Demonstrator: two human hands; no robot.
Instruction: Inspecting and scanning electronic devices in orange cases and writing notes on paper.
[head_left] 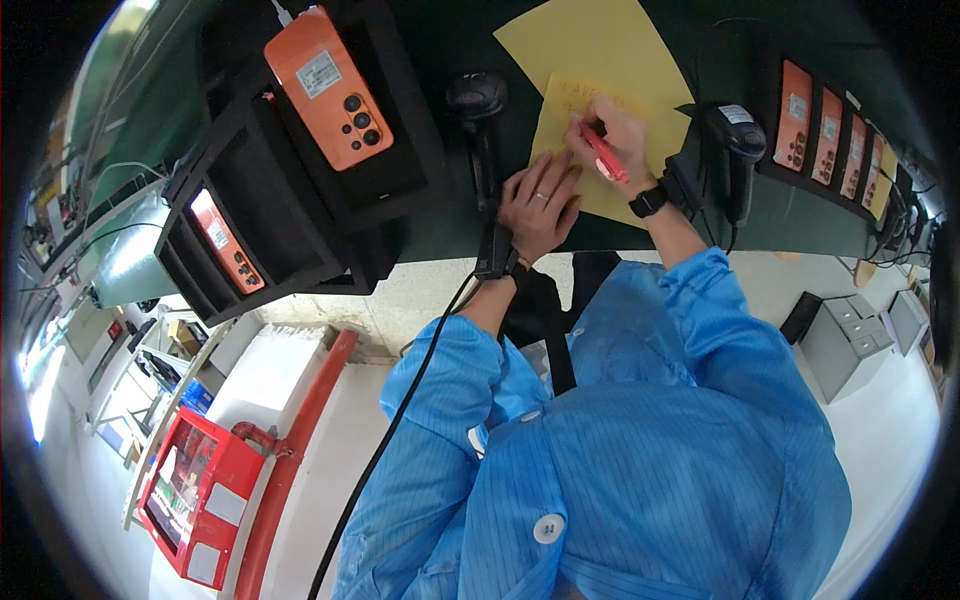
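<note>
My right hand (pixel 622 135) grips a red pen (pixel 604 156) over yellow paper (pixel 655 70), its fingers pinched round the barrel. Faint handwriting shows on the smaller yellow sheet (pixel 565 100) under the pen. My left hand (pixel 541 205) lies flat on the lower left edge of the paper, fingers stretched out, a ring on one of them. A black handheld barcode scanner (pixel 478 98) is just left of the paper. Right of my right wrist is a second black scanner (pixel 738 140). The pen's tip is hidden by my fingers.
At the left, an orange phone (pixel 328 90) with a cable plugged in rests on black foam; another phone (pixel 228 245) sits in a black foam tray (pixel 290 190). Several orange phones (pixel 793 115) stand in a tray at the right. A black cable (pixel 385 430) runs from my left wrist.
</note>
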